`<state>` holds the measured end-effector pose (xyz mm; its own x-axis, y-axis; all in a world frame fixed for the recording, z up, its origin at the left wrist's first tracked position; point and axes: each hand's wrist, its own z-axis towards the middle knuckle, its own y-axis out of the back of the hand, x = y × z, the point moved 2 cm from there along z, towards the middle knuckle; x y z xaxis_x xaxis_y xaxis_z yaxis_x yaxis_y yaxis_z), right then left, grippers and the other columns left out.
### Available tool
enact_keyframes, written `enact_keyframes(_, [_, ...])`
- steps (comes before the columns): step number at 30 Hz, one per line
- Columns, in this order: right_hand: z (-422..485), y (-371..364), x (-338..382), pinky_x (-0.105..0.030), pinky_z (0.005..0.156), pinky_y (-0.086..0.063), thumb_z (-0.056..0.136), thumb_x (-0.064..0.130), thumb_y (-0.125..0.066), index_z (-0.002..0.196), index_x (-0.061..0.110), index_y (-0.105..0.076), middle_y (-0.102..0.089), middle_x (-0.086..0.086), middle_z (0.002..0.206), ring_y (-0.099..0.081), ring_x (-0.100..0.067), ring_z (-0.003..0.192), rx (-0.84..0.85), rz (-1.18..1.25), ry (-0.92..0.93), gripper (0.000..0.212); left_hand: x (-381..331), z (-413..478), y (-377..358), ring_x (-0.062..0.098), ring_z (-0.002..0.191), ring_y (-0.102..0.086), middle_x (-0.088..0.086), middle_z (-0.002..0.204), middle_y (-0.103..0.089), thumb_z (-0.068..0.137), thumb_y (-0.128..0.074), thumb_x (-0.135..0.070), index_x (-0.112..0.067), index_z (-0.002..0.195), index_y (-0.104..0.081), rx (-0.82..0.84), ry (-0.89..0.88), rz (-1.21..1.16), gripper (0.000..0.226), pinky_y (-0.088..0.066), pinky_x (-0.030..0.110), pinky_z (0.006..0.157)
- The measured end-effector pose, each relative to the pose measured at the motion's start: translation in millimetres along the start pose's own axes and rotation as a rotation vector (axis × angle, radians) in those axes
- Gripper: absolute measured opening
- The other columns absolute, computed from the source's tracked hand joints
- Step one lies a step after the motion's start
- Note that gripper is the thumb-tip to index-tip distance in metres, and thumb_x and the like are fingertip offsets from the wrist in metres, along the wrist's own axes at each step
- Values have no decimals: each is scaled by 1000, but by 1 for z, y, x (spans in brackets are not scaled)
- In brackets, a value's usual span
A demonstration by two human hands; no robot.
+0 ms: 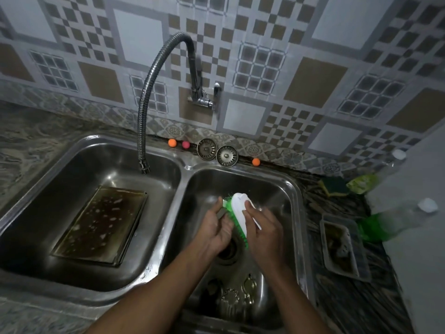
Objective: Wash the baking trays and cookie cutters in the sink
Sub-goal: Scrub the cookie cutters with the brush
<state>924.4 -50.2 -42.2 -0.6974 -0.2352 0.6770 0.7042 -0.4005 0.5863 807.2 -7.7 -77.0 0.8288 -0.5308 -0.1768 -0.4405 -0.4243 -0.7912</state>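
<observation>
A steel double sink is set into a mottled stone counter below a patterned tile wall. In its left basin a large baking tray lies flat on the bottom, dark and flecked with pale suds, and the flexible faucet hose arcs from the wall so that its tip hangs over that basin's far edge. On the counter right of the sink sits a smaller tray, with a blurred green bottle just beside it and a dark sponge farther back. Both hands work over the right basin: the right hand grips a white scrub brush with green bristles, and the left hand curls round a small grey metal piece held against the bristles; its shape is too hidden to tell. Cookie cutters lie on the right basin's floor nearer the person. Two strainer plugs lean at the wall behind the sink, among three small balls.
</observation>
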Motion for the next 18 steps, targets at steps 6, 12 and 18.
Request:
enact_keyframes(6, [5,5,-1,-33,70,-54,89,22,-64,117,20,-71,-68,-1,93,-67,-20,83,-38,-7,-19,29,-4,4,2,28,84,-72,23,99,-70,96,-56,-21,4,105,-63,-17,-58,14,28,-62,39,74])
enact_keyframes(12, [7,8,-8,-34,76,-54,91,26,-62,119,23,-70,-69,-1,102,-66,-16,93,-31,31,-80,29,-5,-1,-2,27,89,-71,20,110,-69,86,-60,-16,5,129,-54,57,-105,130,48,-58,41,87])
enact_keyframes(18, [17,11,-9,-31,74,-54,92,22,-66,117,19,-71,-68,0,94,-63,-11,86,-14,42,-122,26,-10,-7,1,29,95,-67,22,119,-66,98,-50,-9,1,126,-60,114,-107,404,31,-61,35,77])
